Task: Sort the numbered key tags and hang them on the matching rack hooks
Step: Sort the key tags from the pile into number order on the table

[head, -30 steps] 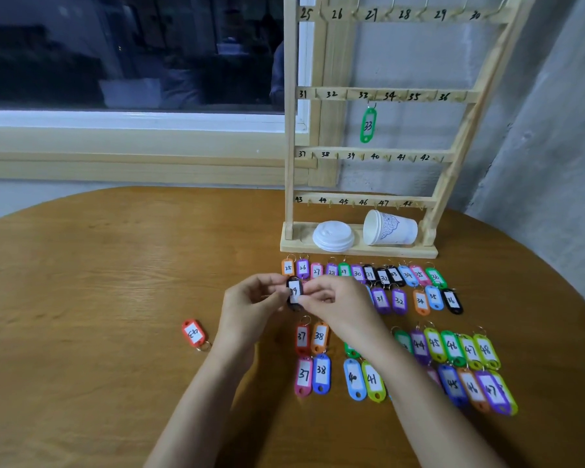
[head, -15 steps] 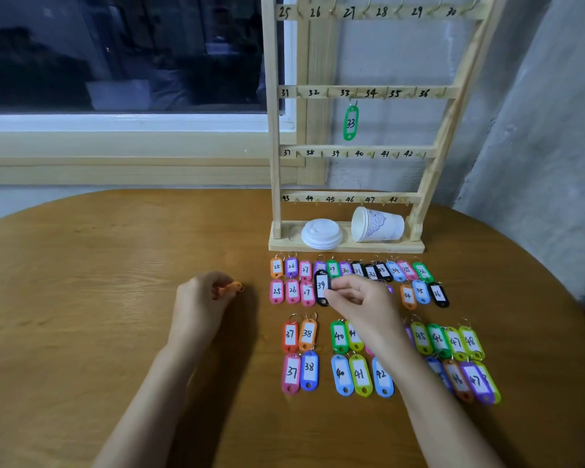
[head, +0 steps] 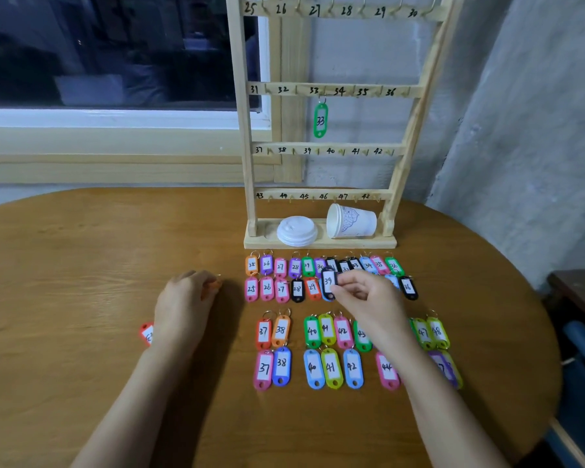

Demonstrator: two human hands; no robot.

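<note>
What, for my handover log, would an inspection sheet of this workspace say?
Surface: round wooden table, tags laid in rows on its right half.
Job's things: wooden rack with numbered hooks; the green tag marked 33 is the only one seen hanging; the coloured tags lie in front; a red tag lies apart by the left wrist.
Clutter: paper cup on its side and a white lid on the rack's base.
Hands: right hand pinches the black tag marked 39; left hand holds an orange tag, number hidden.
Cables: nothing seen.
Surroundings: dark window behind, grey wall to the right.
</note>
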